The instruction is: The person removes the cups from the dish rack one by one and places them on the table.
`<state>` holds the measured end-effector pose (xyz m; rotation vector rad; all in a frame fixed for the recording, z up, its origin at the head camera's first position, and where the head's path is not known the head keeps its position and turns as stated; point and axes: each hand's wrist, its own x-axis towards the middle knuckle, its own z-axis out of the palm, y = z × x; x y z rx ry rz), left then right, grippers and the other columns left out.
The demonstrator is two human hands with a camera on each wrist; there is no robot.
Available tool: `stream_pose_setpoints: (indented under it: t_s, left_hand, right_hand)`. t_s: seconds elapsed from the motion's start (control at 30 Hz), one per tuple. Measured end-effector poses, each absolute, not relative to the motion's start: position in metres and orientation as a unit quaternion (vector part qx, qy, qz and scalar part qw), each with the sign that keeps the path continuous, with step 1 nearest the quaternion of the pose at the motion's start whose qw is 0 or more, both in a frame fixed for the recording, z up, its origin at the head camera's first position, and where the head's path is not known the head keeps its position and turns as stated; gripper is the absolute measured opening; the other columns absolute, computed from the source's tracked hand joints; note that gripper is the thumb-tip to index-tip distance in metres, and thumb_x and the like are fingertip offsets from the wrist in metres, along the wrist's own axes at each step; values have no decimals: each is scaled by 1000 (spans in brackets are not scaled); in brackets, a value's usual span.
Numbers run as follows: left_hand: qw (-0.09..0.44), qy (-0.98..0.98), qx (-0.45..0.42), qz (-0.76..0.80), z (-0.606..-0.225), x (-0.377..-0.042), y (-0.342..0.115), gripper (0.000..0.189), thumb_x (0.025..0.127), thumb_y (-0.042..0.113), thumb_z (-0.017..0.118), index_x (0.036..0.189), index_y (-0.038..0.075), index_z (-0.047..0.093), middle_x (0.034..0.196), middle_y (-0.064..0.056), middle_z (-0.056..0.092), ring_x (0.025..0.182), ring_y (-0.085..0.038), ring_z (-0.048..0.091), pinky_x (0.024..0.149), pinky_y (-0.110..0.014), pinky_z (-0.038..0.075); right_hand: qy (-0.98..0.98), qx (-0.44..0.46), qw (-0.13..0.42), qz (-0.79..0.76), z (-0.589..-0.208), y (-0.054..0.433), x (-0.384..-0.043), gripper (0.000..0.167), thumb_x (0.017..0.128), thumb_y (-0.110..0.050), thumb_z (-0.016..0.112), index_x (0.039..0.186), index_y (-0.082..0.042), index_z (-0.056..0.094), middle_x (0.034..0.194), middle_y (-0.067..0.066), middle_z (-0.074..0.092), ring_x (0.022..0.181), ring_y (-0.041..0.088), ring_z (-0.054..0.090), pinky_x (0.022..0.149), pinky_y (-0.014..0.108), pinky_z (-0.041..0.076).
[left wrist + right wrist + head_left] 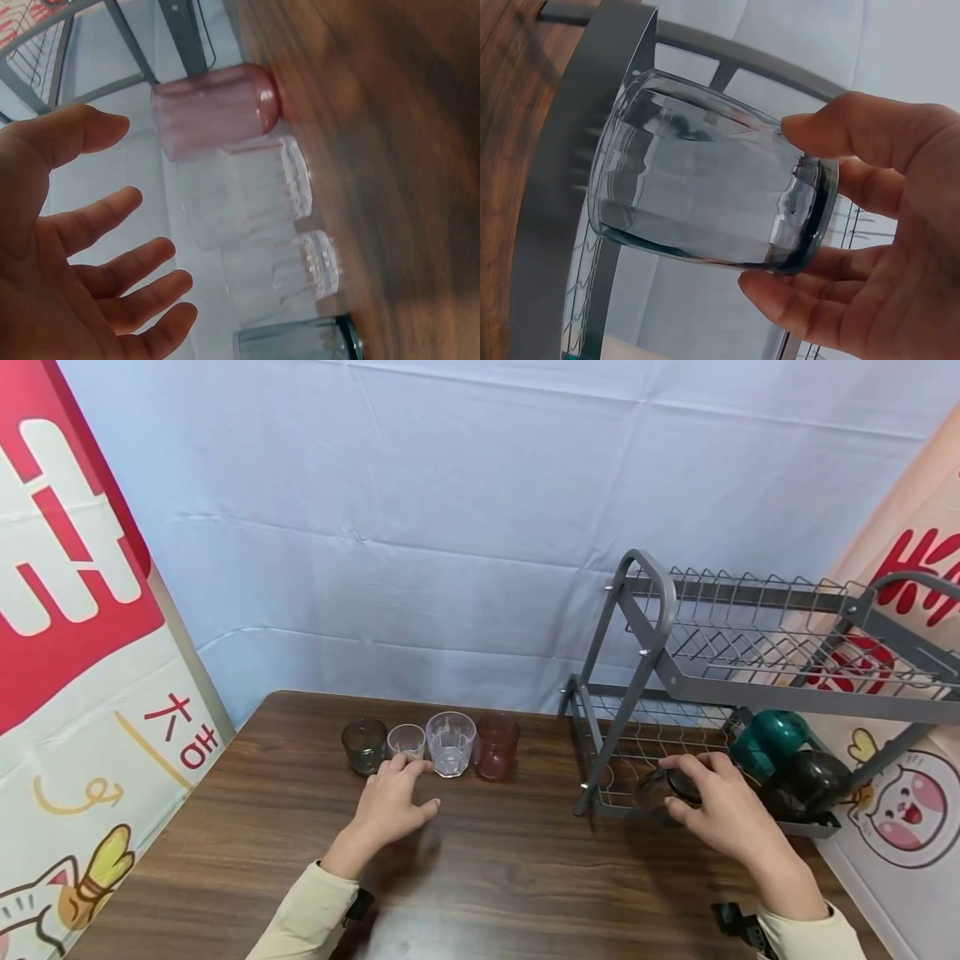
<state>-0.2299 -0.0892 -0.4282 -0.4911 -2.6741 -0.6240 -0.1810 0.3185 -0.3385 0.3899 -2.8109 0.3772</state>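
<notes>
My right hand (723,802) grips a smoky tinted glass (705,176) by its thick base, thumb on one side and fingers on the other. The glass is upside down, its mouth toward the front rail of the rack's lower shelf (626,752). My left hand (393,806) has loosely spread fingers and holds nothing; it hovers in front of a row of glasses on the table. From left to right the row has a dark glass (364,747), a small clear glass (406,740), a larger clear glass (451,743) and a reddish glass (497,747).
A grey two-tier dish rack (780,693) stands on the right of the wooden table (525,893). On its lower shelf, teal glassware (772,743) and a dark glass (806,781) lie right of my right hand. A pale cloth (450,527) hangs behind.
</notes>
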Motion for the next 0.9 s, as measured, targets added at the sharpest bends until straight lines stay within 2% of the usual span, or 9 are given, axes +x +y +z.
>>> stream_pose_setpoints:
  t_s: [0.2, 0.53, 0.73, 0.9]
  left_hand:
    - [168, -939, -186, -235, -432, -225, -81, 46, 68, 32, 77, 108, 11, 65, 102, -7, 55, 94, -31, 53, 70, -46, 43]
    - [159, -933, -185, -266, -432, -219, -74, 45, 69, 32, 78, 108, 16, 64, 100, -5, 55, 93, -29, 54, 67, -44, 44]
    - [158, -918, -192, -308, -434, -216, -68, 43, 69, 29, 78, 108, 15, 65, 102, -3, 56, 97, -24, 54, 77, -42, 45]
    - [152, -904, -205, -344, -436, -215, -61, 44, 69, 29, 78, 108, 14, 64, 105, -3, 56, 101, -23, 53, 82, -40, 44]
  right_hand:
    - [-971, 143, 139, 133, -339, 308, -176, 44, 74, -10, 74, 115, -9, 58, 106, 28, 46, 93, 44, 48, 70, 59, 40]
    - [-969, 150, 132, 145, -340, 297, -173, 43, 75, -11, 72, 115, -10, 58, 106, 24, 46, 91, 41, 48, 67, 57, 41]
    - [-968, 152, 124, 158, -341, 289, -171, 43, 76, -12, 71, 116, -12, 57, 109, 22, 46, 93, 41, 49, 69, 58, 41]
    - [-963, 160, 129, 175, -346, 283, -170, 44, 75, -13, 73, 116, -14, 58, 106, 18, 48, 89, 37, 51, 68, 54, 42]
